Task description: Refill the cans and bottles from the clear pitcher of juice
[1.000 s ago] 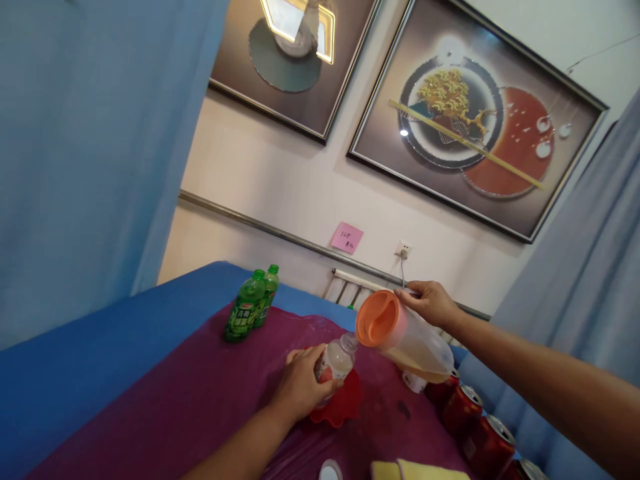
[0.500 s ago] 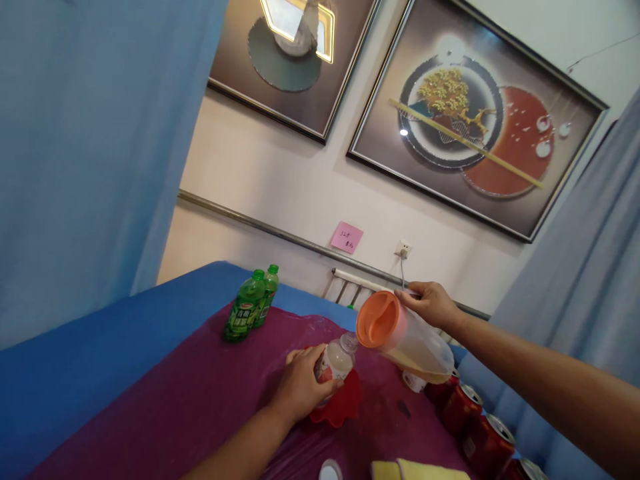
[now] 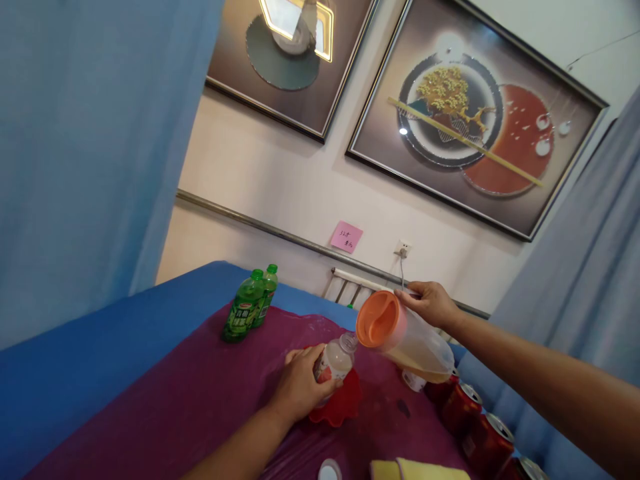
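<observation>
My left hand (image 3: 303,381) is wrapped round a clear plastic bottle (image 3: 339,358) with a printed label and no cap, tilted slightly to the right. Under it lies a red scalloped dish (image 3: 345,403), partly covered by the hand and bottle. My right hand (image 3: 431,301) grips a translucent pitcher (image 3: 420,345) at its handle side; the handle itself is hidden. The pitcher, with its orange lid (image 3: 376,320), is tipped toward the bottle, lid end by the bottle's mouth. Pale yellowish liquid sits low in the pitcher. I cannot make out a stream between them.
Two green bottles (image 3: 244,307) stand back left on the purple cloth (image 3: 200,400). Several red cans (image 3: 487,437) line the right side. A folded yellow cloth (image 3: 425,470) and a white cap (image 3: 330,471) lie at the front. A white container (image 3: 413,381) sits behind the pitcher.
Hardly anything differs. Both hands keep the bottle and pitcher in the same tilted pose, and the view has shifted very slightly.
</observation>
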### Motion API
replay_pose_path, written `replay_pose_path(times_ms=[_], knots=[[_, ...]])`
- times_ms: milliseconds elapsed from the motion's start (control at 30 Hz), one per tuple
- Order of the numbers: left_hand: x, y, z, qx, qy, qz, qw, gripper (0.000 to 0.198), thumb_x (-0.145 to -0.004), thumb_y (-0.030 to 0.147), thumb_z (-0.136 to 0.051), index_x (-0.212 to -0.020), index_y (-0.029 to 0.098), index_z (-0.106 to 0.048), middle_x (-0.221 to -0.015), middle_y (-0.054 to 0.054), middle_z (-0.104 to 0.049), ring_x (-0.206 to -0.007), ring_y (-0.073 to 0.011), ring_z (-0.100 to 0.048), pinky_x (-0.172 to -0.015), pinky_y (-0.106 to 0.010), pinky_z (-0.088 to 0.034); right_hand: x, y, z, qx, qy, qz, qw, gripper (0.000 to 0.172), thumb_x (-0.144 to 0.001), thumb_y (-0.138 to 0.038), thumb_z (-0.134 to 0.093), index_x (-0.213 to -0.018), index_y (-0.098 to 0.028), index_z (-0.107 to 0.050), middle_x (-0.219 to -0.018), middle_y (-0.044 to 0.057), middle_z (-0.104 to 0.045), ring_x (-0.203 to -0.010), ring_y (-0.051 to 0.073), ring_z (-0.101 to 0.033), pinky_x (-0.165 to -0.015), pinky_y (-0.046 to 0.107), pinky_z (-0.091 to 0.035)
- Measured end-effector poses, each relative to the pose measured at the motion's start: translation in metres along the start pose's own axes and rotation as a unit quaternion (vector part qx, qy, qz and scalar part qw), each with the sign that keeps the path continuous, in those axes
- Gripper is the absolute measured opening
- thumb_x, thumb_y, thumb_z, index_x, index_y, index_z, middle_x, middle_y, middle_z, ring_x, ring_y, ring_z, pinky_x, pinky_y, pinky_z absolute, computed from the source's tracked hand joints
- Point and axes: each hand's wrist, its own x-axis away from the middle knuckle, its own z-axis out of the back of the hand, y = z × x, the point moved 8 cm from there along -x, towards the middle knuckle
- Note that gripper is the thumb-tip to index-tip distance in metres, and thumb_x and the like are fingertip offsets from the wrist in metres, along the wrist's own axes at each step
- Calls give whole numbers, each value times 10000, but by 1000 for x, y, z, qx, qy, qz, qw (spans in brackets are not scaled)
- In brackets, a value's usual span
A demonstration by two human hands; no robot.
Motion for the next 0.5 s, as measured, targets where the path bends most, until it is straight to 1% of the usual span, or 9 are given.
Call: replay_pose_path(times_ms=[233,400,500], knots=[[0,1,1,-3,1,0,1000,590,-663,357,-836,-1218,267,-657,-1173,-38,-752,-1110,-255,-652,-1038,-380,-348,1,0,-3,-5,-12,1,1000,573,-809,-693,-515,-542,-243,-280,-514,-63,-246,-496,98,-250,-469,265,-181],[1,1,2,-4,-1,3,1000,590,-660,364,-840,-1214,272,-659,-1217,-44,-741,-1148,-268,-642,-1061,-394,-343,1,-1,-2,2,-12,5,1000,580,-815,-703,-503,-537,-243,-286,-505,-59,-251,-492,101,-256,-461,262,-193],[1,2,3,-6,2,0,1000,581,-661,373,-837,-1207,280,-662,-1209,-36,-745,-1137,-262,-647,-1061,-390,-346,0,-2,0,9,-8,7,1000,587,-816,-707,-502,-539,-244,-272,-502,-59,-247,-490,101,-256,-461,264,-193]])
